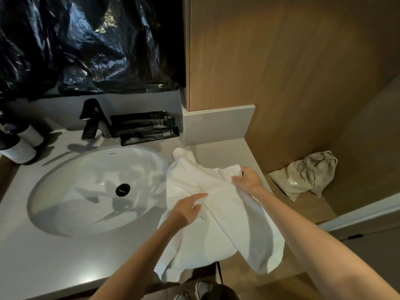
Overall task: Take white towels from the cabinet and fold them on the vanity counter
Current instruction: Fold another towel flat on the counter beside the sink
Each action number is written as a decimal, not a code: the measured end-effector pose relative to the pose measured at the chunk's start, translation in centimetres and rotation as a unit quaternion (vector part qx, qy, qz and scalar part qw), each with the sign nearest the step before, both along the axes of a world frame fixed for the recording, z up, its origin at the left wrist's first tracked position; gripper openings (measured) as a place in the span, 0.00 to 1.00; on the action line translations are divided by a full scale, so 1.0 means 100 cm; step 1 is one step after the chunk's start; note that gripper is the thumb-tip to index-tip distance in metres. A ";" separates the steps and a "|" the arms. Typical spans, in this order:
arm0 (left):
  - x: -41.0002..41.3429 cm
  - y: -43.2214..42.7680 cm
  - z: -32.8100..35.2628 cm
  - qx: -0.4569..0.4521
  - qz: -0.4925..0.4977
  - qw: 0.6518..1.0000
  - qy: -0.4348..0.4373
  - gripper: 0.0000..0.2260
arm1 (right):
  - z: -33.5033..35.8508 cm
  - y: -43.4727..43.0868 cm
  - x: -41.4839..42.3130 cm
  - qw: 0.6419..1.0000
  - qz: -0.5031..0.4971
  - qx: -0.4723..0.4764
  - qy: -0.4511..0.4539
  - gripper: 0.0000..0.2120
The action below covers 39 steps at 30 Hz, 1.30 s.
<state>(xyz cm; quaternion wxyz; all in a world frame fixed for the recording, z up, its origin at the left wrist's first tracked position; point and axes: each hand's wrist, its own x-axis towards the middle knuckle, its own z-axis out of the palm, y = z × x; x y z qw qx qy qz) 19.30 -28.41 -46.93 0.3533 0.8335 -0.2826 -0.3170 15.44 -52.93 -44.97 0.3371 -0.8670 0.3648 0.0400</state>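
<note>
Count: one white towel (218,215), two hands, one oval sink (71,198), one black faucet (93,120), three dark tubes (144,125), two white-labelled bottles (20,148), one drawstring bag (307,175).

Towel – lies crumpled and partly spread on the grey worktop (54,256), at 3 o'clock from the sink, its left edge just at the sink rim. The near part hangs over the worktop's front edge toward 6 o'clock; a far corner points up toward 12.

Left hand (188,207) – fairly flat, index finger stretched out toward 2 o'clock, resting on the middle of the towel. It grips nothing; fingers lie straight on the cloth.

Right hand (246,178) – at 2 o'clock from the left hand, near the worktop's right edge. Fingers curled in, pinching a bunched fold of the towel's upper right edge – a narrow, closed grip on cloth.

Surroundings: faucet at 12 o'clock from the sink, tubes lying side by side just right of it. Bottles at the sink's 10 o'clock, frame edge. Bag sits on a lower wooden shelf at 3 o'clock from the right hand. Crinkled black plastic sheet (86,44) covers the wall above the faucet.
</note>
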 end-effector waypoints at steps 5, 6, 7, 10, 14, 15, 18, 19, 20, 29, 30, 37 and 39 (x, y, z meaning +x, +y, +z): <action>-0.017 0.018 0.016 -0.064 0.081 0.993 0.058 0.17 | 0.056 0.007 -0.016 0.988 0.032 -0.067 -0.134 0.15; -0.019 0.022 0.024 -0.092 0.108 0.987 0.079 0.16 | 0.069 0.010 -0.020 0.983 0.033 -0.076 -0.163 0.15; -0.020 0.025 0.036 -0.121 0.136 0.978 0.103 0.15 | 0.083 0.015 -0.023 0.977 0.036 -0.084 -0.194 0.14; -0.018 0.029 0.079 -0.204 0.193 0.949 0.141 0.14 | 0.123 0.036 -0.034 0.952 0.036 -0.102 -0.285 0.11; -0.013 0.035 0.133 -0.284 0.191 0.929 0.141 0.11 | 0.151 0.082 -0.050 0.926 0.041 -0.136 -0.350 0.09; -0.013 0.036 0.142 -0.297 0.182 0.925 0.154 0.10 | 0.151 0.096 -0.054 0.920 0.050 -0.145 -0.359 0.08; -0.014 0.041 0.159 -0.299 0.173 0.914 0.213 0.07 | 0.143 0.131 -0.066 0.910 0.072 -0.180 -0.365 0.06; -0.014 0.042 0.161 -0.290 0.173 0.911 0.236 0.06 | 0.138 0.139 -0.068 0.910 0.079 -0.193 -0.358 0.05; -0.014 0.042 0.162 -0.281 0.170 0.908 0.259 0.05 | 0.134 0.147 -0.072 0.911 0.085 -0.199 -0.353 0.04; -0.014 0.047 0.167 -0.222 0.097 0.916 0.320 0.07 | 0.123 0.154 -0.098 0.926 0.167 -0.124 -0.314 0.15; -0.013 0.045 0.168 -0.216 0.096 0.917 0.320 0.08 | 0.123 0.154 -0.101 0.928 0.185 -0.137 -0.294 0.16; -0.016 0.035 0.182 -0.166 0.025 0.936 0.309 0.11 | 0.130 0.137 -0.112 0.899 0.203 -0.247 -0.299 0.14; -0.018 0.032 0.186 -0.152 -0.019 0.956 0.252 0.11 | 0.137 0.131 -0.115 0.894 0.194 -0.276 -0.295 0.09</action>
